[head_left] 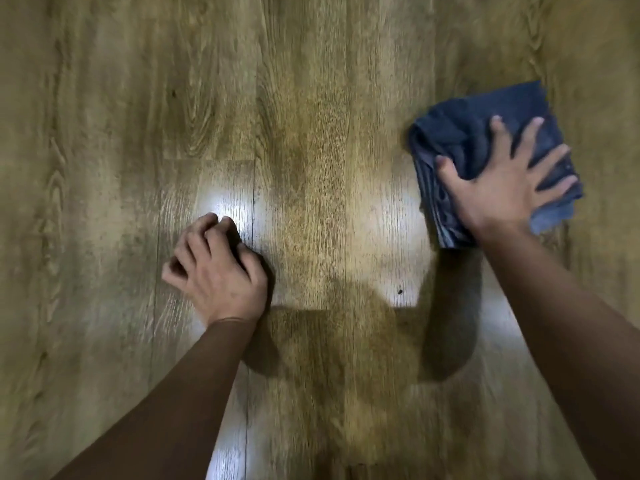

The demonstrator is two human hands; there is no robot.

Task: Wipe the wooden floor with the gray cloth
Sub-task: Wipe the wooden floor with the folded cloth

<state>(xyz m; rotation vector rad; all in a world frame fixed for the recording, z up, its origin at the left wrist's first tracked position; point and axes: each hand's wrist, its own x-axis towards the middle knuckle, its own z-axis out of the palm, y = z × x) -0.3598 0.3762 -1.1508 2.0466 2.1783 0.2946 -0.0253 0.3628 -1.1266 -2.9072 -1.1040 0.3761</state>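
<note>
The folded gray cloth point(485, 140) is pressed flat on the brown wooden floor point(311, 98) by the spread right hand point(502, 192). The left hand point(218, 271) is rested on the floor, fingers curled, nothing held. How much floor is already wiped cannot be told; a small dark speck point(400, 291) is left.

The right hand point(504, 188) lies flat with spread fingers on the folded gray cloth point(485, 143), at two o'clock on the wooden floor point(311, 116). The left hand point(218, 268), fingers curled, rests on the floor at eight o'clock, well apart from the cloth.
</note>
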